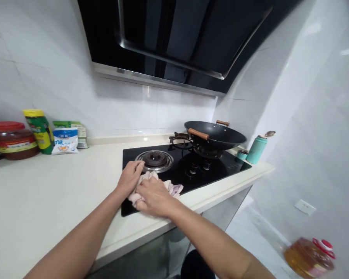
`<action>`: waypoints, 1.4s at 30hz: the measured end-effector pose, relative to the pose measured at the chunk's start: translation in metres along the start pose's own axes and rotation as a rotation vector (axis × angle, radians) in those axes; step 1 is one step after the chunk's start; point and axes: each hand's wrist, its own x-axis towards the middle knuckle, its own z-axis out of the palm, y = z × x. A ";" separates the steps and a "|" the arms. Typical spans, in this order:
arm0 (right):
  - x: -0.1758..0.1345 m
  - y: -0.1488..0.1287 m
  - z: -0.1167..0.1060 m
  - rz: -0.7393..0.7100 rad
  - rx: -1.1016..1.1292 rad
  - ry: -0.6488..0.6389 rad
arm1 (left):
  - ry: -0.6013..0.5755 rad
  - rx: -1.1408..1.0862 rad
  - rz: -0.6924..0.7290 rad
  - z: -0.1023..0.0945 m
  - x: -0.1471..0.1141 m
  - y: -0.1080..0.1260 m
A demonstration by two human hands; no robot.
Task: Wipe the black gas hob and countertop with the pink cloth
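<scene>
Fingers of left hand (130, 176) and right hand (154, 197) both pressed flat on pale cloth (171, 188), gripping it against black hob (218, 166) front-left corner, just below bare burner (154, 159).

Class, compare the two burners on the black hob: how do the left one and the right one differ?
The left burner is bare, a round silvery ring with no pan support on it; the right burner is mostly hidden beneath a black wok. The left burner lies close to both hands pressing a pale cloth; the right burner lies farther from them. Both sit in the same black glass hob.
</scene>
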 end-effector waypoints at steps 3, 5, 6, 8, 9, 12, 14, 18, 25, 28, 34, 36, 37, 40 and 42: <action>-0.012 -0.021 0.000 -0.044 0.106 0.037 | -0.109 0.059 0.004 -0.014 -0.006 0.010; -0.022 -0.027 -0.002 -0.063 0.221 0.046 | -0.203 0.118 0.058 -0.028 -0.014 0.017; -0.028 -0.029 -0.003 -0.057 0.296 0.042 | -0.224 0.146 0.069 -0.037 -0.020 0.021; -0.036 -0.027 -0.005 0.007 0.490 0.024 | -0.213 0.189 0.046 -0.055 -0.033 0.025; -0.038 -0.025 -0.006 0.055 0.605 0.023 | -0.195 0.207 0.020 -0.064 -0.040 0.026; -0.033 -0.009 -0.009 0.190 1.004 0.108 | -0.186 0.253 -0.043 -0.088 -0.063 0.021; -0.023 0.008 -0.014 0.211 1.248 0.174 | -0.201 0.279 -0.060 -0.101 -0.079 0.013; -0.018 0.064 -0.036 0.283 1.064 0.145 | -0.178 0.382 -0.049 -0.123 -0.108 -0.012; -0.039 0.113 -0.069 0.542 0.353 0.275 | -0.135 0.572 -0.087 -0.155 -0.144 -0.047; -0.028 0.074 -0.054 0.501 0.225 0.083 | -0.126 0.605 -0.123 -0.150 -0.153 -0.057; -0.011 0.034 -0.014 0.362 -0.026 -0.146 | -0.070 0.686 -0.067 -0.135 -0.169 -0.070; -0.010 0.049 -0.013 0.437 -0.095 -0.130 | -0.076 0.693 -0.063 -0.135 -0.170 -0.070; -0.009 0.059 -0.014 0.491 -0.131 -0.111 | -0.082 0.697 -0.064 -0.135 -0.171 -0.069; -0.001 0.088 -0.016 0.644 -0.213 -0.072 | -0.089 0.690 -0.072 -0.135 -0.172 -0.066; 0.010 0.105 -0.014 0.726 -0.242 -0.067 | -0.072 0.675 -0.067 -0.135 -0.173 -0.066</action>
